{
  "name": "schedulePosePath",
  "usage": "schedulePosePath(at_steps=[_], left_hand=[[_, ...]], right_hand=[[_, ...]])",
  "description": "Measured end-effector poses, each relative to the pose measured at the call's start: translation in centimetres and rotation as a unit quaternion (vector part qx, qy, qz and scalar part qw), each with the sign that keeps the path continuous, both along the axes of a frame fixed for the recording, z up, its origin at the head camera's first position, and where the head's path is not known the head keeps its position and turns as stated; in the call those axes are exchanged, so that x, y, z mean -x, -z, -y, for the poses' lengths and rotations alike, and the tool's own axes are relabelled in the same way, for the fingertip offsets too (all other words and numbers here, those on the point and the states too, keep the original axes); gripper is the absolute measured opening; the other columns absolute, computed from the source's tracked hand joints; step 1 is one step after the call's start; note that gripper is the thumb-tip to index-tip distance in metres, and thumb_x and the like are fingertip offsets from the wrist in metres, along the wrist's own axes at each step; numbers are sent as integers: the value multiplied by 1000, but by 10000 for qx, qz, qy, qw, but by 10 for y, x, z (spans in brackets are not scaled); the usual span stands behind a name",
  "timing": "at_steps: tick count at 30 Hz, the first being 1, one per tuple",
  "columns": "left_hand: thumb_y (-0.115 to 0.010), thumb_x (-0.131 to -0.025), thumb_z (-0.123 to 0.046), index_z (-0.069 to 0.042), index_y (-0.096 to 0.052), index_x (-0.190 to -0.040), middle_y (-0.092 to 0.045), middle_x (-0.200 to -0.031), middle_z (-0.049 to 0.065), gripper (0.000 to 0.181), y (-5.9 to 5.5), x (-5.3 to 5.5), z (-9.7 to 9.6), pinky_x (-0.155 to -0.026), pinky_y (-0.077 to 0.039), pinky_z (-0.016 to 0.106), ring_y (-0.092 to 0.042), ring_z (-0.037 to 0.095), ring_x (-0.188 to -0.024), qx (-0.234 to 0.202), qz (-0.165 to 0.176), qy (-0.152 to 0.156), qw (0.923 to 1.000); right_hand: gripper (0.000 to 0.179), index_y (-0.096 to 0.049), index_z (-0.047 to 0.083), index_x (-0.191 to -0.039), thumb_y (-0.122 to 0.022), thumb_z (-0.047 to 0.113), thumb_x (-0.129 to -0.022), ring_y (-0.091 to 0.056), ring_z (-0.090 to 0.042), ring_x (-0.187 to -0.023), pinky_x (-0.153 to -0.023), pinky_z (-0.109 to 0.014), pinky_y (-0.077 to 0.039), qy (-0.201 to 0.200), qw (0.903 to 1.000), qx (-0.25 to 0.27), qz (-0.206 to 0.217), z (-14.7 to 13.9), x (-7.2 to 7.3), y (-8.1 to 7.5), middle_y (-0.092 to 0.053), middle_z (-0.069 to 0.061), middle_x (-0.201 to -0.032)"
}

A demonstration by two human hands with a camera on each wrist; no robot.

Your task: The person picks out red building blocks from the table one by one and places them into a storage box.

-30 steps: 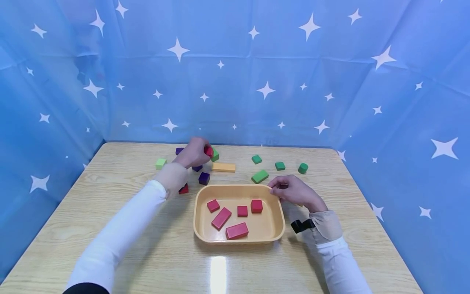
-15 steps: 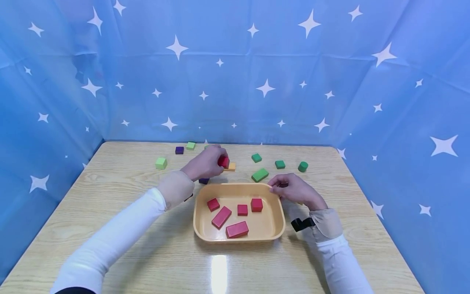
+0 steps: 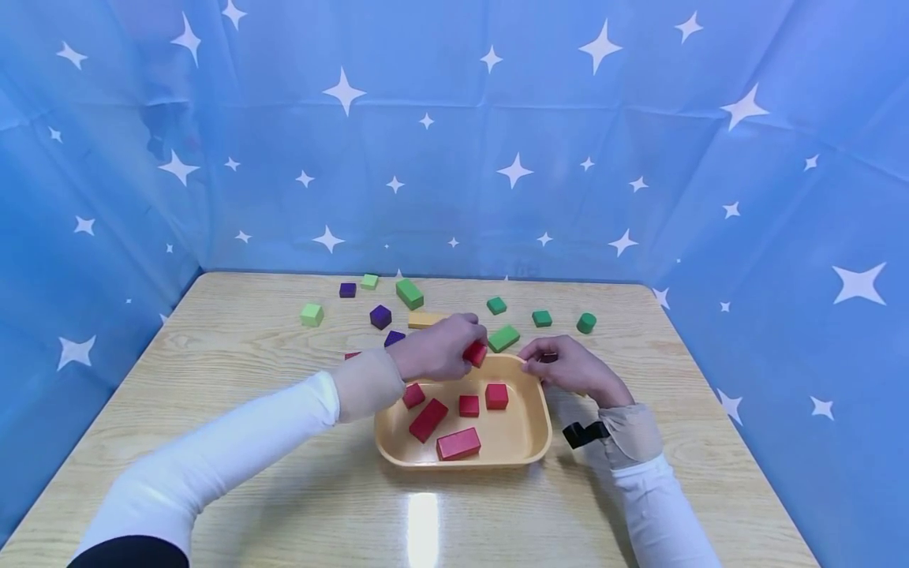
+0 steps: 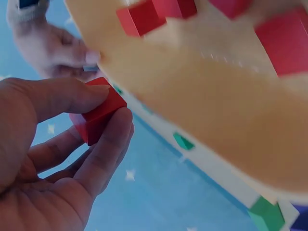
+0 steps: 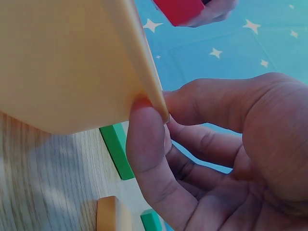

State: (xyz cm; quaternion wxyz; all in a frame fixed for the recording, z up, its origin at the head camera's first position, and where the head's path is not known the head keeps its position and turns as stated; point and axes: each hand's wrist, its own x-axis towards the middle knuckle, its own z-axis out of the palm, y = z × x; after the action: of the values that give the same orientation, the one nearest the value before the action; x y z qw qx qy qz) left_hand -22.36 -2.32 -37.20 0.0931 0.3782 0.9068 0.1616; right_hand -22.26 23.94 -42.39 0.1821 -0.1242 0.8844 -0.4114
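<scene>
My left hand (image 3: 442, 349) pinches a red block (image 4: 100, 111) between thumb and fingers, over the far rim of a tan plastic bin (image 3: 533, 454). Seen from the left wrist, the block stays clear above the bin's edge. With thumb and forefinger my right hand (image 5: 207, 139) pinches the rim at the bin's far right corner. Inside the bin lie several red blocks, among them a long one (image 3: 458, 444), a tilted one (image 3: 428, 420) and a cube (image 3: 496, 396). The left forearm covers part of the bin's left side.
Behind the bin are green blocks (image 3: 503, 338), a green cylinder (image 3: 585, 323), an orange plank (image 3: 424, 320) and purple blocks (image 3: 380, 317). Light green cubes (image 3: 312, 315) stand at the far left. Part of a red block (image 3: 351, 356) shows beside the left wrist. A starry blue curtain (image 3: 454, 158) closes off the back.
My left hand has carried the red block from the far left of the table rightward and nearer, to above the bin's far rim. The right hand keeps its hold on the corner.
</scene>
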Motion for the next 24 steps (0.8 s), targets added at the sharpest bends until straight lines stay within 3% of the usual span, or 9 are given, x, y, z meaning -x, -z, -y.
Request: schedulePosePath(at_steps=[9, 15, 18, 24], left_hand=[[-75, -87, -4, -10, -69, -105, -57, -96, 1, 20, 9, -21, -29, -65, -50, 15, -58, 11, -81, 584, 216, 696, 9956], [-76, -89, -10, -14, -66, -95, -58, -93, -1, 12, 15, -33, -38, -68, -46, 15, -55, 9, -81, 722, 225, 1277, 9889], [-78, -87, -12, -15, -65, -94, -58, -90, -4, 15, 18, -37, -41, -68, -45, 14, -55, 7, -81, 754, 336, 1429, 9863], [-77, -82, -9, -18, -64, -87, -56, -84, -8, 17, 28, -45, -47, -65, -41, 12, -54, 5, -78, 962, 182, 1634, 9817]], right_hand=[[20, -70, 2, -115, -64, 13, -99, -63, -19, -81, -72, -42, -60, -68, 10000, 68, -8, -3, 1, 2, -68, -11, -98], [19, -70, 2, -114, -65, 13, -99, -62, -18, -78, -69, -39, -59, -146, 9998, 161, -35, -2, 1, 1, -69, -12, -98], [19, -70, 1, -114, -65, 13, -100, -62, -19, -78, -69, -39, -59, -158, 9997, 206, -10, -2, 1, 0, -68, -11, -97], [18, -71, 3, -113, -65, 13, -99, -63, -19, -78, -70, -38, -60, -85, 9998, 184, 69, -2, 0, 1, -69, -10, -96]])
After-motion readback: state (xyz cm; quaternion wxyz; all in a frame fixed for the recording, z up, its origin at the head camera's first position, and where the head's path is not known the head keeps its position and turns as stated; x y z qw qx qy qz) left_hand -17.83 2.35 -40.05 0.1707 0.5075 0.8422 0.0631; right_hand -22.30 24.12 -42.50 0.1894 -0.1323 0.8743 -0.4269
